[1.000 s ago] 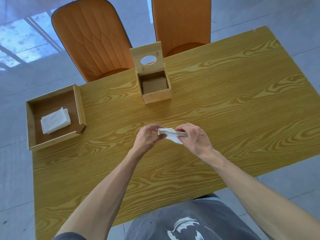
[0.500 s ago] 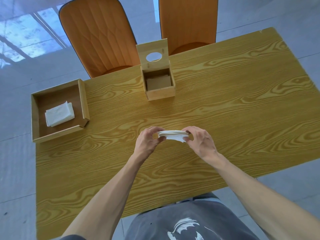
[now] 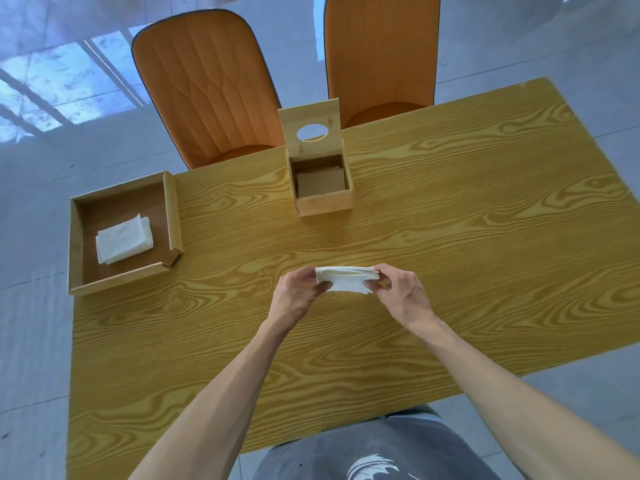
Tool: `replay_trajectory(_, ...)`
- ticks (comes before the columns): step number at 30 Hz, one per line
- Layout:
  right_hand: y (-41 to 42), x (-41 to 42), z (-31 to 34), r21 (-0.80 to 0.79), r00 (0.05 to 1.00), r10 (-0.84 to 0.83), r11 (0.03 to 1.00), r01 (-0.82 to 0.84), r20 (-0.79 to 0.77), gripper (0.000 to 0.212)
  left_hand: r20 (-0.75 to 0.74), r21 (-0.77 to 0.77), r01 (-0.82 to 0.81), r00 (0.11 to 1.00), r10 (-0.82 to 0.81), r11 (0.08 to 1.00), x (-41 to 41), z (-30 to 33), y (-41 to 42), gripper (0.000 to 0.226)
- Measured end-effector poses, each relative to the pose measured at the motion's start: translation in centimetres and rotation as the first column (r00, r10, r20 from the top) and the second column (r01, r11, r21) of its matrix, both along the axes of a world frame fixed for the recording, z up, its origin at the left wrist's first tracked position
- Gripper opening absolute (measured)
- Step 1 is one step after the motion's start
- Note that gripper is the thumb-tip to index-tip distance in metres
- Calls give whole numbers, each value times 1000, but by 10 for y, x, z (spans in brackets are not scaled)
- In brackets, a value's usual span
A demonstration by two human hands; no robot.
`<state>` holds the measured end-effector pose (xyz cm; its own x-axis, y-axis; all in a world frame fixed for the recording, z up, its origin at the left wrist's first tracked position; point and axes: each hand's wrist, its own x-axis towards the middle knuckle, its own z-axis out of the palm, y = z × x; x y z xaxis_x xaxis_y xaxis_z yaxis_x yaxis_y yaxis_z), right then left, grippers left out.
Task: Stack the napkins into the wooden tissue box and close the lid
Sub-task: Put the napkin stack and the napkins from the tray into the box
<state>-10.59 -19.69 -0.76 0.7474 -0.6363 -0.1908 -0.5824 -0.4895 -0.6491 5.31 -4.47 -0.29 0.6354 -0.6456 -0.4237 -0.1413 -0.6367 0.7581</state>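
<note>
A thin stack of white paper napkins [image 3: 346, 279] is pinched at both ends by the left hand [image 3: 297, 295] and right hand [image 3: 401, 294], now squared up flatter above the yellow wood-grain worktop [image 3: 450, 237]. Looks ready for the open square wooden tissue box [image 3: 322, 187].

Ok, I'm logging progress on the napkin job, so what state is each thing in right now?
wooden tissue box: open, no white napkins visible inside.
lid: raised upright.
held napkin stack: above the table, pinched at both ends.
left hand: closed on the stack.
right hand: closed on the stack.
tray: holds another napkin pile.
</note>
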Motion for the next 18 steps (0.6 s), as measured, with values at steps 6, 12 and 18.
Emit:
replay_trajectory(6,-23,36,28,86,995,-58,995,52,80,25,-88,-166,-202,978,189,965,26,28,-27,24)
replay_trajectory(12,-52,94,63,110,977,-97,991,77,192,20,46,-194,-302,947,317,933,59,61,-60,34)
replay_trajectory(18,-76,150,72,27,991,-79,997,76,112,23,238,-53,-292,925,296,955,93,81,-93,38)
